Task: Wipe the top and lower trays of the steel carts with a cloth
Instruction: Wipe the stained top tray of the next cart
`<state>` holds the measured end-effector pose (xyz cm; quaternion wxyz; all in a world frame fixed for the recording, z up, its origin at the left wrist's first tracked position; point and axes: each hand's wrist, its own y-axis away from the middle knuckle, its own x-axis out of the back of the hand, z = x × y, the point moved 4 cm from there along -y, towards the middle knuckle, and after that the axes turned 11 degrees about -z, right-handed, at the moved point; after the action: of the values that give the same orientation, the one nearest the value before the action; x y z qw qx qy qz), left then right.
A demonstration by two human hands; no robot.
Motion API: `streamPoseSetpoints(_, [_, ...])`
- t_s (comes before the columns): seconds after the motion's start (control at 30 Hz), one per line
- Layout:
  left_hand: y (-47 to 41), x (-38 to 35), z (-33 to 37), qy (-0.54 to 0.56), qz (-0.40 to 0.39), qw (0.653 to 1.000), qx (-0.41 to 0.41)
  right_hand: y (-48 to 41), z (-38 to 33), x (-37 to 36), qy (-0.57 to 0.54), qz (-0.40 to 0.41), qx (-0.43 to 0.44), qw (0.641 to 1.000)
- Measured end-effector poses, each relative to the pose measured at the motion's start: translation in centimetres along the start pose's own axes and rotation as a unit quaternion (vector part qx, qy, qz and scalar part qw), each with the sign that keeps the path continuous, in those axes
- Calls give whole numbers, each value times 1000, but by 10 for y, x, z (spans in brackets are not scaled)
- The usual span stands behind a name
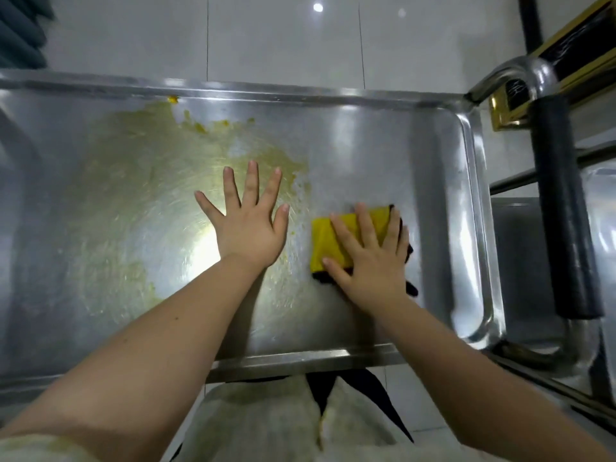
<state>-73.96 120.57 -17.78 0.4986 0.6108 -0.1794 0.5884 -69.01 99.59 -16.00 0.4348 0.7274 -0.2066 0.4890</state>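
Cloth: the yellow cloth (336, 241) lay folded and flat on the right half of the top tray (400, 155), its dark underside showing along the near and right edges.
Cloth axis: its long side ran roughly along the tray's length, left to right, with the far right corner tilted slightly away from the person.
Tray axis: the long side ran left to right across the view, and the raised rim curved round at the right end.
Right hand: the right hand (370, 261) pressed palm-down on the cloth, fingers straight and a little apart, pointing away and slightly left, covering the cloth's right part.
Left hand: the left hand (250, 225) lay flat on the bare steel just left of the cloth, fingers spread wide and pointing away, holding nothing.
Arms: both forearms reached in over the near rim.
Smear: a yellow-green smear (140, 168) covered the tray's left and middle, reaching the left hand's fingertips, with small orange crumbs near the far rim.
Handle: a steel cart handle (563, 208) with a black grip stood past the tray's right end.
Floor: pale tiled floor (283, 38) lay beyond the far rim.
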Motion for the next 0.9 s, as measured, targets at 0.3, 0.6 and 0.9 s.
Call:
streamPoseSetpoints(0.3, [0,1,0,-10,-3,1000,-2,-59,-13,24,6,18,23,1000])
streamPoseSetpoints(0.6, [-5,-1,1,-1,-2,1000,-4,-196,-26,89,5,2,-4,1000])
streamPoseSetpoints(0.9, [-20,5,11,-10,-1,1000,-15,-166,101,105,-105,42,-273,955])
